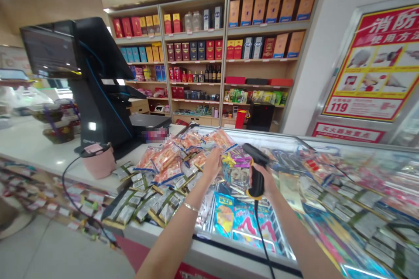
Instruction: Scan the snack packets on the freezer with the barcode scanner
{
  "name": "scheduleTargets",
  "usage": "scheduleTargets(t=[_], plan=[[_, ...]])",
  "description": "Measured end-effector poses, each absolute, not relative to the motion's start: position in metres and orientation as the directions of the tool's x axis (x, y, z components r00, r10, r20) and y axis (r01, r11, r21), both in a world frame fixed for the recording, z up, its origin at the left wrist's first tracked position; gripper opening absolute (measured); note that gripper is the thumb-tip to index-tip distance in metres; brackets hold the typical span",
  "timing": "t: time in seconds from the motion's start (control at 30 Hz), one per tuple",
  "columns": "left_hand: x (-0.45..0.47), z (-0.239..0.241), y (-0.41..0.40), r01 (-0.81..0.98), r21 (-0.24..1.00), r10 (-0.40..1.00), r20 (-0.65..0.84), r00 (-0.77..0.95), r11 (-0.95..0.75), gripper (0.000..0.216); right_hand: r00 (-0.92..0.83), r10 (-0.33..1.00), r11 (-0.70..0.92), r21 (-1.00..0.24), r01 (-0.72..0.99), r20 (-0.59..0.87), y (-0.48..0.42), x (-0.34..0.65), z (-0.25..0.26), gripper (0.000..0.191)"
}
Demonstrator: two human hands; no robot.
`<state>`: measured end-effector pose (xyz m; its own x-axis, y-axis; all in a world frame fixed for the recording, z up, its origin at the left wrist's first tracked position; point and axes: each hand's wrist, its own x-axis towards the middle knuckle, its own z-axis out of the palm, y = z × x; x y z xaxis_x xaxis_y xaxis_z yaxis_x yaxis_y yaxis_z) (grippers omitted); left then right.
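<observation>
Shelves [268,26] of boxed goods span the upper middle of the head view, and a black monitor [49,50] stands on the white desk [19,137] at left. Right of center, the right grip [268,183] is wrapped around a black scanner [257,176], whose cable [258,222] runs to the bottom edge. At center, the left grip [213,165] is beside heaped orange packets [168,157]; its fingertips are unclear, so whether it grasps one cannot be told. Silver-and-green packets [144,183] lie lower left, blue packets [224,213] at lower center
</observation>
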<state>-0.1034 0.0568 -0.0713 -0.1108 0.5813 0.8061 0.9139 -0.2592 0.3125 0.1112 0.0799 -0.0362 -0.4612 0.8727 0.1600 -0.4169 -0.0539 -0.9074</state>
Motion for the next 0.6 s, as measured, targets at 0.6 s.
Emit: scheduleTargets(t=[0.6], plan=[[-0.108, -0.063, 0.042, 0.985, 0.11, 0.688, 0.726, 0.014, -0.137, 0.034, -0.641, 0.749, 0.112, -0.986, -0.125, 0.166, 0.068, 0.119, -0.046, 0.032]])
